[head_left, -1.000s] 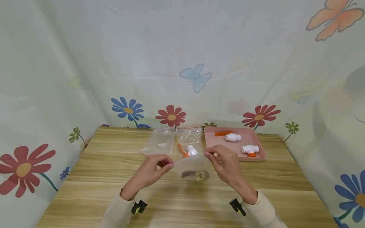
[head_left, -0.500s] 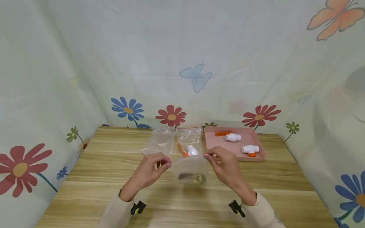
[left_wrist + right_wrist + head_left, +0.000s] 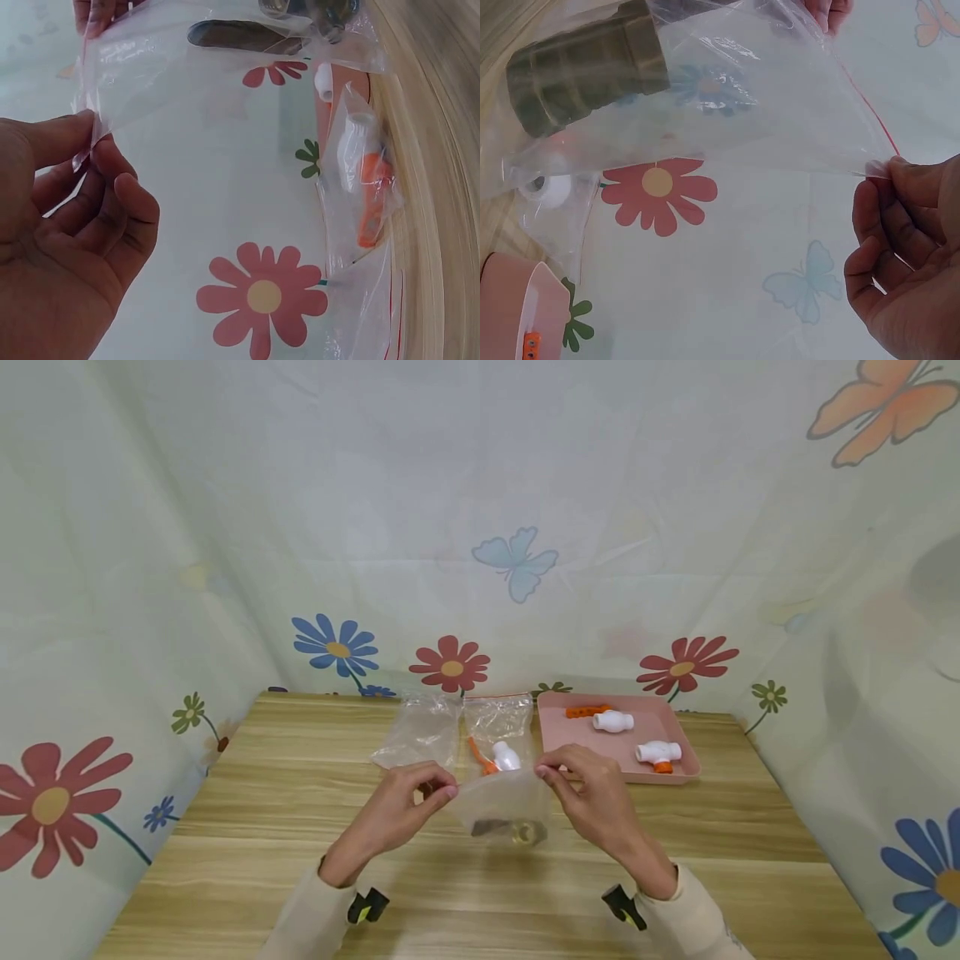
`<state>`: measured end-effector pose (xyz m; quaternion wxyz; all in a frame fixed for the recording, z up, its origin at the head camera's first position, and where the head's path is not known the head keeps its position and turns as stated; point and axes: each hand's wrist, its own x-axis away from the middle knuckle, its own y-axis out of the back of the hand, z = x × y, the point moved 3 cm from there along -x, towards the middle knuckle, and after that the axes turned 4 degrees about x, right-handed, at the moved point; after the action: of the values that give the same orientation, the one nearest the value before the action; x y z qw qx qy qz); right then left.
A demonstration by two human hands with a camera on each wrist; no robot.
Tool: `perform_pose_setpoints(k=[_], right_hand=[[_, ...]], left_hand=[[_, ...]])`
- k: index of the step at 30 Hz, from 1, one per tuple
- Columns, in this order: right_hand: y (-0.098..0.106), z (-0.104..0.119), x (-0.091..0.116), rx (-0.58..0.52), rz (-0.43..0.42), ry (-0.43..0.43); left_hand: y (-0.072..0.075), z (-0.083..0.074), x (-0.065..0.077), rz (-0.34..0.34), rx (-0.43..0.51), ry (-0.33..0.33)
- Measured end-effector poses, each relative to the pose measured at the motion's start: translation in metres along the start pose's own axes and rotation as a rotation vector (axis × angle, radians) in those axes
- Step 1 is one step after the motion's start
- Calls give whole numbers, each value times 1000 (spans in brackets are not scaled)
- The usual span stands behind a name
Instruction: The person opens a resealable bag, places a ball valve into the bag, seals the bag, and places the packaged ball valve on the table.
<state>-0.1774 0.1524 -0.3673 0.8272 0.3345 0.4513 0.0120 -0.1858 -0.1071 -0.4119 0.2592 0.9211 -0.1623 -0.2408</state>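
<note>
Between my two hands hangs a clear plastic zip bag (image 3: 498, 797), held up over the wooden table. My left hand (image 3: 405, 802) pinches its top left corner between thumb and fingers. At the opposite top corner, my right hand (image 3: 592, 793) pinches the bag the same way, next to its red zip line (image 3: 868, 105). Inside, at the bottom, lies a brass valve (image 3: 589, 67) with a dark lever handle (image 3: 240, 35), seen through the plastic. Behind it, a second zip bag (image 3: 498, 714) on the table contains a white valve (image 3: 506, 756) with an orange handle.
A flat transparent bag (image 3: 420, 731) lies left of the filled one at the table's back. On the back right stands a pink tray (image 3: 551, 735) with two white valves (image 3: 613, 721) with orange handles. A flower-printed curtain (image 3: 375, 527) surrounds the wooden table (image 3: 300, 752).
Both hands keep their pinch on the bag. The bag and its brass valve swing slightly left, then a little back to the right, and my left hand shifts slightly with them.
</note>
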Motion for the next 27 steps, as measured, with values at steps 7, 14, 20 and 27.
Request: perform_pose_setpoints(k=[7,14,20,27], right_hand=[[0,0,1,-11,2,-7],[0,0,1,-13,16,-26],[0,1,0,0,3,-32],[1,0,1,4,-4,-34]], left_hand=[[-2,0,0,39,2,-24],[-4,-5,0,37,-46,-90],[-4,-7,-1,8,-92,-109],[-5,-7,-2,23,-58,-96]])
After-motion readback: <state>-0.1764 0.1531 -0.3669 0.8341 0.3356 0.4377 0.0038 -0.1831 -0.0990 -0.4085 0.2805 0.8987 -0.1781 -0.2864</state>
